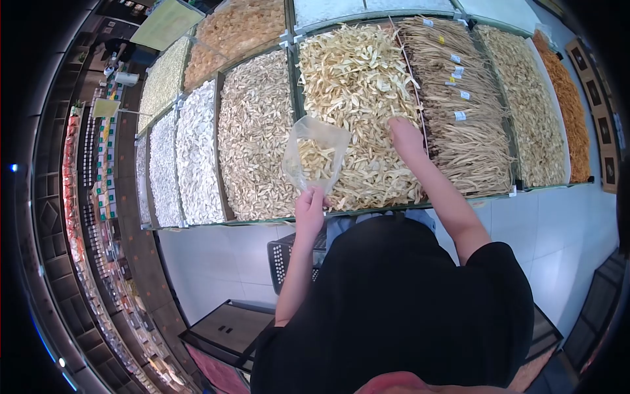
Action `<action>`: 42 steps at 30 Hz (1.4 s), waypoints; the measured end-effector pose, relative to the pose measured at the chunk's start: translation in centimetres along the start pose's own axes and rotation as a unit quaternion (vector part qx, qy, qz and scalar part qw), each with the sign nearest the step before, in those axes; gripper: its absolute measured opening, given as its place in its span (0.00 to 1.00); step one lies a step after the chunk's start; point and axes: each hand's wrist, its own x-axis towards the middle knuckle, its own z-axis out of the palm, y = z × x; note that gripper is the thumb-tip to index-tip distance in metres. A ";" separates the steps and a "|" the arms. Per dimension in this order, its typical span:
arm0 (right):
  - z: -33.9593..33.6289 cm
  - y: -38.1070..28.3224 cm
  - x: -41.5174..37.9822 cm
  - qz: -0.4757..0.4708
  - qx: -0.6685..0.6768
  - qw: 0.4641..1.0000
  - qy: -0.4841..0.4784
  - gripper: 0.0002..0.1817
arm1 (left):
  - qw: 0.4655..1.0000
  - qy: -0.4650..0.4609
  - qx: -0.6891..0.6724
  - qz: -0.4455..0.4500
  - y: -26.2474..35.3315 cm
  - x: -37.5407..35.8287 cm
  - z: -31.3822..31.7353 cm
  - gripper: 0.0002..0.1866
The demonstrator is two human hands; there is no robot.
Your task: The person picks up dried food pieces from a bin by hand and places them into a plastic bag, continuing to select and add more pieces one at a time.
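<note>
My left hand (311,207) is closed on the lower edge of a clear plastic bag (338,148). The bag stands open above the border between the pale yellow dried slices (354,65) and a bin of smaller beige slices (252,131). Over at the right side of the yellow slices, my right hand (407,140) reaches down to the pile. Its fingers are drawn together at the slices; whether a piece is between them is too small to tell.
Bundled long brown roots (459,131) with small labels lie right of the yellow slices. White slices (200,151) fill a bin further left. A black crate (281,262) stands below the front edge. Packed shelves (79,217) line the far left.
</note>
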 end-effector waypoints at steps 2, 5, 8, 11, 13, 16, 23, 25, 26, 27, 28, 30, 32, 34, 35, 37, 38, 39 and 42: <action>0.4 0.3 0.2 -0.022 -0.015 1.000 0.007 0.05 | 1.000 -0.004 0.013 0.007 -0.5 0.2 -0.2 0.14; -0.4 0.7 0.0 -0.036 -0.014 0.999 0.001 0.05 | 1.000 -0.006 -0.007 0.005 -1.5 0.4 -0.1 0.14; -0.7 1.1 -0.5 -0.012 0.034 0.999 0.024 0.08 | 1.000 -0.003 -0.021 -0.002 -0.8 0.4 0.3 0.14; -1.4 0.7 -1.0 0.031 0.153 0.987 0.034 0.09 | 1.000 -0.004 -0.016 -0.012 -0.5 0.5 0.4 0.14; -3.1 -1.2 -1.6 0.035 0.247 0.967 0.044 0.09 | 1.000 -0.005 -0.006 -0.017 -0.3 0.5 0.4 0.15; -8.3 -8.4 -3.1 0.000 0.369 0.927 0.062 0.09 | 1.000 -0.008 0.005 -0.018 0.0 0.5 0.5 0.15; -9.2 -18.2 -4.4 -0.200 0.353 0.912 0.065 0.12 | 0.999 -0.010 -0.030 -0.023 0.8 0.5 0.8 0.14; -8.5 -18.5 -3.9 -0.201 0.299 0.932 0.046 0.14 | 0.999 -0.006 -0.024 -0.030 1.2 0.4 0.7 0.14; -8.4 -18.2 -3.8 -0.182 0.302 0.935 0.033 0.15 | 0.999 -0.005 -0.016 -0.035 1.3 0.3 0.4 0.13; -8.4 -17.8 -3.5 -0.164 0.304 0.938 0.019 0.16 | 0.999 -0.003 -0.009 -0.040 1.3 0.3 0.2 0.13; -8.3 -16.9 -3.0 -0.142 0.293 0.945 0.025 0.16 | 1.000 -0.002 -0.003 -0.028 1.2 0.4 0.0 0.13; -8.0 -14.1 -2.1 -0.091 0.268 0.958 0.033 0.16 | 1.000 -0.004 0.011 -0.012 1.0 0.1 -0.2 0.13; -6.6 -10.2 -1.0 -0.047 0.217 0.974 0.046 0.15 | 1.000 0.001 -0.002 -0.016 0.7 0.2 -0.1 0.13; -4.5 -5.8 -0.2 0.023 0.114 0.993 0.035 0.14 | 1.000 0.000 -0.017 -0.013 0.6 0.2 0.2 0.13; -3.7 -4.2 -0.1 0.057 0.062 0.996 0.029 0.13 | 1.000 -0.002 -0.026 -0.007 0.6 0.2 0.4 0.13; -3.2 -2.3 -0.6 0.088 0.040 0.995 0.003 0.13 | 1.000 -0.004 -0.026 -0.002 0.5 0.3 0.5 0.13; -2.8 -1.8 -0.7 0.102 0.030 0.994 -0.011 0.13 | 1.000 -0.006 -0.018 -0.002 0.2 0.4 0.4 0.13; -2.2 -1.5 -0.7 0.102 0.012 0.995 -0.017 0.13 | 1.000 -0.006 -0.010 -0.003 0.0 0.4 0.3 0.13; -0.7 -1.0 -0.1 0.099 -0.037 0.994 -0.031 0.13 | 1.000 -0.018 -0.024 -0.008 -0.4 0.6 0.0 0.13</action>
